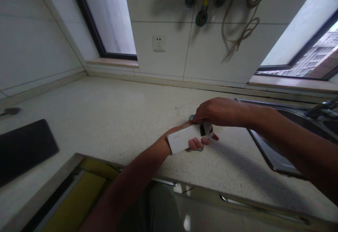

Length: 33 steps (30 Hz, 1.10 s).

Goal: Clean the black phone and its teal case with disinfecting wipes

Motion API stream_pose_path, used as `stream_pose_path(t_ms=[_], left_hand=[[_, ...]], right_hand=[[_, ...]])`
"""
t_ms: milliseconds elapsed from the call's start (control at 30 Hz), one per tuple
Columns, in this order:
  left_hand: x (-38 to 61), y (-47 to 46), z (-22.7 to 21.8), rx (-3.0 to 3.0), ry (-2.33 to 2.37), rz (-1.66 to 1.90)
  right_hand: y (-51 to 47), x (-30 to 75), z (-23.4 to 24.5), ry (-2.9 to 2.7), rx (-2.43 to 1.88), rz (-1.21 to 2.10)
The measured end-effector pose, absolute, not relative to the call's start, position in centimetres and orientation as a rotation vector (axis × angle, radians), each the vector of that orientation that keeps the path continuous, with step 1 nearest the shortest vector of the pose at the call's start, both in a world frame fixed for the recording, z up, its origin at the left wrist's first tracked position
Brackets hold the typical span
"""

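A white smartphone [182, 139] lies back side up in my left hand [196, 144], whose fingers are wrapped round its lower edge. The dark camera area is at the phone's right end. Over that end, my right hand [213, 110] is bent down with its fingers closed. A small pale piece, perhaps tissue or cloth [207, 127], shows under the right fingers against the camera area. Its exact kind cannot be made out, and the right fingertips are partly hidden. Both hands are above the speckled countertop [137, 119].
On the right, a metal sink [266, 154] with a faucet [323, 110] is set into the counter. A black flat panel [26, 149] rests at the left. Below the counter edge is an open yellow drawer [76, 200]. Hoses [202, 13] hang on the tiled wall near a socket [158, 43].
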<state>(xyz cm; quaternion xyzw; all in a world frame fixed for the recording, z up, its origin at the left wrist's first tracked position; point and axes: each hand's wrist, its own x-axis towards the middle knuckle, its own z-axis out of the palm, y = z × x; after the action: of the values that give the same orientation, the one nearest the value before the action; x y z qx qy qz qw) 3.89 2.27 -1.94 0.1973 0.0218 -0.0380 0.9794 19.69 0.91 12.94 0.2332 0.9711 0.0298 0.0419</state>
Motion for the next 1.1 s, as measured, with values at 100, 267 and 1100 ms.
stream_pose_path(t_ms=[100,267,1100], left_hand=[[4.0,2.6,-2.2,0.394,0.018,-0.106],[3.8,2.4,-2.0,0.393,0.054,-0.091],[3.9,1.7,-1.6,0.405,0.08,-0.109]], right_hand=[[0.7,19.5,13.2,2.951,0.679,0.046],[0.6,19.4,13.0,2.946,0.681,0.033],[0.2,19.5,12.2,2.969,0.655,-0.031]])
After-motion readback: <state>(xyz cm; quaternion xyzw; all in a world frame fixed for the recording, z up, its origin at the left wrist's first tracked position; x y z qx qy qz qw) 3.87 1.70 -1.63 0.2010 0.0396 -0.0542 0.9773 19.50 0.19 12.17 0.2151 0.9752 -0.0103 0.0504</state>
